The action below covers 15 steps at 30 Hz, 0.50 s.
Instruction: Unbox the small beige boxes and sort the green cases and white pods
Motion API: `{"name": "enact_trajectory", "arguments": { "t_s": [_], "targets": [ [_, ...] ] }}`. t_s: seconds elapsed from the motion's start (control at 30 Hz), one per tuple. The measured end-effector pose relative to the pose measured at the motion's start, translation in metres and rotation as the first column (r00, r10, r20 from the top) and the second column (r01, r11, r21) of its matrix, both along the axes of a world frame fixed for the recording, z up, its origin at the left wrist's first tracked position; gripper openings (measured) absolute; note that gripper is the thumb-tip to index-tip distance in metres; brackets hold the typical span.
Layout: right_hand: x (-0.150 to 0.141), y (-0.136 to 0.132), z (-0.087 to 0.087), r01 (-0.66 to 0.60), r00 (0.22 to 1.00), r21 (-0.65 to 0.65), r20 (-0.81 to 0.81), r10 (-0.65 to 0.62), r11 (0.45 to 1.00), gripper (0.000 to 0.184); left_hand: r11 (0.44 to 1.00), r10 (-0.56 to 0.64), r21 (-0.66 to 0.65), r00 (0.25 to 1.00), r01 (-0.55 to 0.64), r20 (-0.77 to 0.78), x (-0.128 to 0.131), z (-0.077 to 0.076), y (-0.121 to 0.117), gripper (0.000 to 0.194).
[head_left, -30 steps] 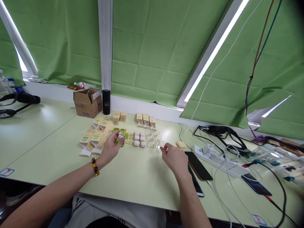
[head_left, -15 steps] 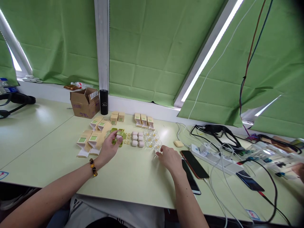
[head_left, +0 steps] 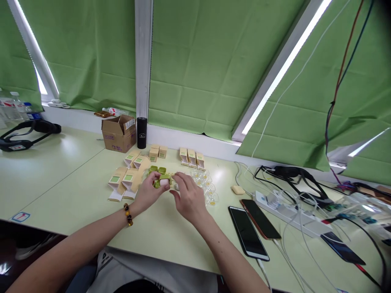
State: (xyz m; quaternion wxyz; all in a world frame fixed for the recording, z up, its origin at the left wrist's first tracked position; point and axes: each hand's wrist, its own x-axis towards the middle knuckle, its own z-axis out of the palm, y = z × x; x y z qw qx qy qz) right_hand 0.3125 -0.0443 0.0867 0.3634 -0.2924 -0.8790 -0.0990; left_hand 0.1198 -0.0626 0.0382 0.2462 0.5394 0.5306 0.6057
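My left hand (head_left: 150,190) grips a small squarish case (head_left: 164,182), green on top and whitish below, between thumb and fingers. Close against its right side is my right hand (head_left: 191,198), fingers bent toward the thumb; a pale bit shows at the fingertips, too small to name. Small green trays (head_left: 158,169) lie just behind the left hand. Clear plastic cups (head_left: 210,193) with yellow spots sit to the right of and behind the right hand. That hand hides most of the pinkish-white blocks. Open cardboard boxes (head_left: 128,179) with green labels stand left of the hands.
Behind are closed small boxes (head_left: 154,152), three open ones (head_left: 191,157), a larger carton (head_left: 119,134) and a black bottle (head_left: 141,133). At right lie two phones (head_left: 249,232), a beige piece (head_left: 238,190), a power strip (head_left: 287,213) and tangled cables.
My right hand has moved left from the clear cups to the case in my left hand. The view has shifted, so things appear farther right.
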Motion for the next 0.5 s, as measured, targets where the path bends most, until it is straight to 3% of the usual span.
{"name": "enact_trajectory", "arguments": {
  "t_s": [0.17,0.3,0.4,0.5],
  "targets": [
    [-0.018,0.013,-0.033,-0.187,0.982,0.065,-0.017,0.188,0.98,0.037,0.999,0.003,-0.053,0.992,-0.01,-0.126,0.004,0.004,-0.001,0.025],
    [-0.013,0.025,-0.055,-0.262,0.944,0.038,-0.196,0.264,0.964,0.042,0.997,-0.074,-0.048,0.974,0.066,-0.212,0.005,0.003,-0.004,0.037],
    [-0.009,0.027,-0.06,-0.291,0.891,-0.044,-0.377,0.254,0.956,0.044,0.987,-0.154,0.013,0.962,0.161,-0.227,0.005,0.004,-0.009,0.041],
    [-0.008,0.025,-0.056,-0.291,0.827,-0.168,-0.539,0.16,0.942,0.039,0.982,-0.145,0.082,0.957,0.17,-0.252,0.005,0.006,-0.013,0.04]
  ]
}}
